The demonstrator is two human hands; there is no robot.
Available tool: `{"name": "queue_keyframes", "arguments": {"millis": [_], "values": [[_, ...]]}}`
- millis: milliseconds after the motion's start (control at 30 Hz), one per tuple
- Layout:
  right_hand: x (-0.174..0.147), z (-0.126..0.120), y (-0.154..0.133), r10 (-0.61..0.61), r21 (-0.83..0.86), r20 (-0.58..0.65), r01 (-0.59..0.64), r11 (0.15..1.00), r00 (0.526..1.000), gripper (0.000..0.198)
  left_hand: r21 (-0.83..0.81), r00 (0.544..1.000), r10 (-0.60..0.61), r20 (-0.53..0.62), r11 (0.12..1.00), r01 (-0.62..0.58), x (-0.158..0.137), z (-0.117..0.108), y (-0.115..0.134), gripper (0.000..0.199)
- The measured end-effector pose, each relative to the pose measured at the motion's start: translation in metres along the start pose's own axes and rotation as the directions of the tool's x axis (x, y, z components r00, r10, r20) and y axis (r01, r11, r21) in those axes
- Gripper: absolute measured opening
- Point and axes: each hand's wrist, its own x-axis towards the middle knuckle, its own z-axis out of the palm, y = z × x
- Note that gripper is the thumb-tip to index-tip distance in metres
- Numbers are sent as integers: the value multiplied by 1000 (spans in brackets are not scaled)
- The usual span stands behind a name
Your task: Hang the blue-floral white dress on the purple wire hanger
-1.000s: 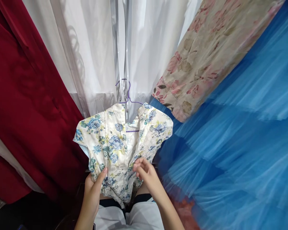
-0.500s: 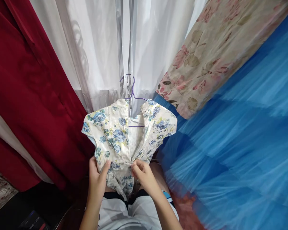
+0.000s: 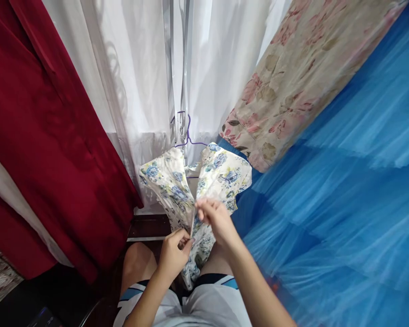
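Observation:
A white dress with blue roses and cap sleeves hangs in front of me on a purple wire hanger. Its middle opening makes a narrow V that comes together at my right hand. That hand, slightly blurred, pinches the opening at what looks like its zipper; the pull itself is hidden by the fingers. Lower down, my left hand pinches the dress at the foot of the seam. Between the two hands the seam is drawn taut, and the skirt part drapes between my knees.
White curtains and grey metal poles stand behind the hanger. Red cloth hangs at left. On the right are a beige floral cloth and a layered blue tulle skirt. A dark object lies lower left.
My right hand has moved up and slightly right along the opening, which now closes higher. The left hand has gone from the dress's left side to the seam, and the left half is drawn inward.

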Motion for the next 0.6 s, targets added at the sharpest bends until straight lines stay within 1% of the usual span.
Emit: {"name": "queue_keyframes", "arguments": {"millis": [100, 167, 233, 267, 300, 333, 367, 400, 433, 467, 500, 533, 600], "values": [[59, 5, -53, -132, 31, -42, 133, 991, 990, 25, 204, 992, -10, 125, 979, -16, 2, 3, 5, 16], [89, 14, -78, -182, 18, -92, 184, 983, 979, 23, 317, 977, -11, 213, 947, -59, 7, 5, 8, 11], [105, 21, -90, -190, -15, -88, 190, 982, 978, 19, 369, 960, -9, 278, 924, -99, 18, 2, 10, 10], [106, 23, -92, -194, -31, -73, 192, 981, 978, 17, 365, 955, -3, 295, 924, -110, 26, -2, 13, 12], [105, 24, -91, -199, -47, -54, 197, 979, 978, 16, 336, 957, 9, 289, 935, -111, 35, -9, 16, 15], [101, 23, -89, -208, -61, -38, 206, 977, 977, 16, 286, 967, 32, 252, 952, -106, 46, -18, 21, 17], [96, 22, -87, -220, -73, -32, 217, 973, 975, 16, 222, 982, 66, 178, 969, -106, 59, -29, 28, 18], [91, 20, -84, -232, -87, -31, 229, 970, 972, 16, 135, 992, 104, 73, 984, -113, 73, -42, 37, 19], [86, 18, -82, -245, -102, -29, 241, 965, 969, 18, 76, 986, 149, -75, 987, -143, 89, -55, 47, 21], [83, 17, -81, -259, -119, -21, 255, 960, 966, 19, 52, 955, 209, -212, 978, -202, 105, -68, 58, 25], [81, 15, -80, -277, -139, -6, 273, 952, 961, 21, 55, 920, 269, -285, 963, -265, 121, -79, 69, 32], [80, 15, -80, -298, -166, 10, 296, 941, 954, 22, 90, 897, 336, -288, 942, -324, 136, -88, 80, 34], [82, 13, -78, -348, -232, 31, 346, 909, 937, 25, 191, 883, 430, -188, 898, -397, 161, -99, 99, 23]]}}
